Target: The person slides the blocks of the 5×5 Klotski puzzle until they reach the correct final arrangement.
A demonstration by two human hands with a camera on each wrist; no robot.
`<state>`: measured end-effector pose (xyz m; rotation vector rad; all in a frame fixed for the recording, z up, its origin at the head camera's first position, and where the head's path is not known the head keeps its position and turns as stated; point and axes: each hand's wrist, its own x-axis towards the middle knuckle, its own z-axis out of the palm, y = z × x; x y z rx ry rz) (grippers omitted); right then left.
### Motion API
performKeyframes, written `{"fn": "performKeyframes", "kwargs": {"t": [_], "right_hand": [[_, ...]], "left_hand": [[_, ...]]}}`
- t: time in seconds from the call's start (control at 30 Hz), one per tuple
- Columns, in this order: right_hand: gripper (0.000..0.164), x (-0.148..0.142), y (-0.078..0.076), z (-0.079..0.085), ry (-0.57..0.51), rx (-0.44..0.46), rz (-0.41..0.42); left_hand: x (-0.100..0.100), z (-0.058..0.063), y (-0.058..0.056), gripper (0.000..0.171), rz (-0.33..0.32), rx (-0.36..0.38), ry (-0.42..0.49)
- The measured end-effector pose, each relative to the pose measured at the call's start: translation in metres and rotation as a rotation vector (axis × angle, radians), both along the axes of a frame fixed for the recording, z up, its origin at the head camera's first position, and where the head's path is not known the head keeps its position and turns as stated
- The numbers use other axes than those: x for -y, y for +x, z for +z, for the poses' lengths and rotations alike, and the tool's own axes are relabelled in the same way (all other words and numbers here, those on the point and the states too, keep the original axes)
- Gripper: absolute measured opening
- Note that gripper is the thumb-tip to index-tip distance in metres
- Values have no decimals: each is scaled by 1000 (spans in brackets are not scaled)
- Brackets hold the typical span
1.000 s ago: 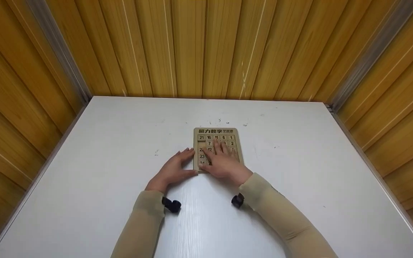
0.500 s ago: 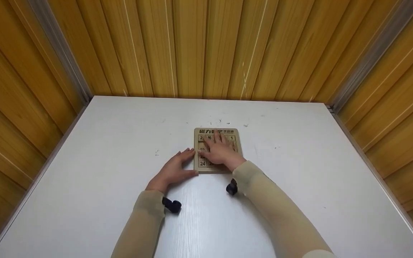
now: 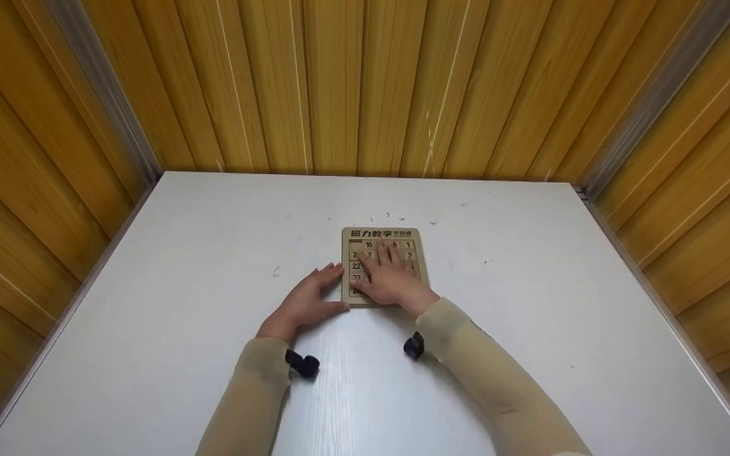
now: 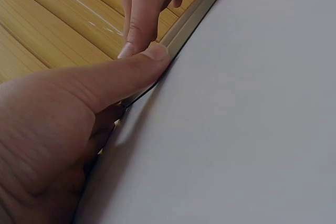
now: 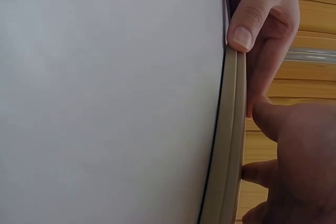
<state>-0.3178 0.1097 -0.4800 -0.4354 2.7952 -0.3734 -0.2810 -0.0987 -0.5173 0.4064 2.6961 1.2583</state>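
Observation:
A wooden number slide puzzle (image 3: 346, 237) lies flat on the white table in the head view. Its top-left slot (image 3: 355, 242) has no tile. My right hand (image 3: 393, 282) is spread over the tiles, fingers extended, hiding much of the middle and lower right. My left hand (image 3: 307, 301) steadies the puzzle, its straight fingers at the left edge and its thumb at the near left corner. In the left wrist view, the left thumb (image 4: 115, 80) touches the puzzle's rim (image 4: 191, 19). The right wrist view shows the right hand's fingertips (image 5: 257, 171) low over the puzzle's face.
The white tabletop (image 3: 149, 285) carries small dark marks beyond the puzzle. Yellow wood-look panels (image 3: 333, 88) stand behind it and at both sides. A small black camera sits on each wrist, left camera (image 3: 305, 365) and right camera (image 3: 414, 346).
The tile marked 21 has slid down from the top-left slot into the one below. My right hand has moved away up the puzzle, then back toward me. The left hand has stayed put.

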Motion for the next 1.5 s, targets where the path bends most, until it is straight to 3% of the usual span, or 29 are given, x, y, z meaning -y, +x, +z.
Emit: {"fn": "performKeyframes", "kwargs": {"t": [0.3,0.63,0.93,1.17,1.5], "right_hand": [[81,-1,3,3,-2,-8,6],[83,-6,-12,5,-49,-1,-105],[83,8,-12,6,-44,19,-107],[88,19,-13,4,-37,29,-94],[90,8,-7,3,-47,15,-89]], "left_hand": [[0,-1,1,81,-20,-33,1],[-1,0,2,82,-9,-19,13],[-4,3,2,82,26,25,-31],[-3,2,1,79,9,12,-21],[-1,3,1,82,10,21,2]]}}
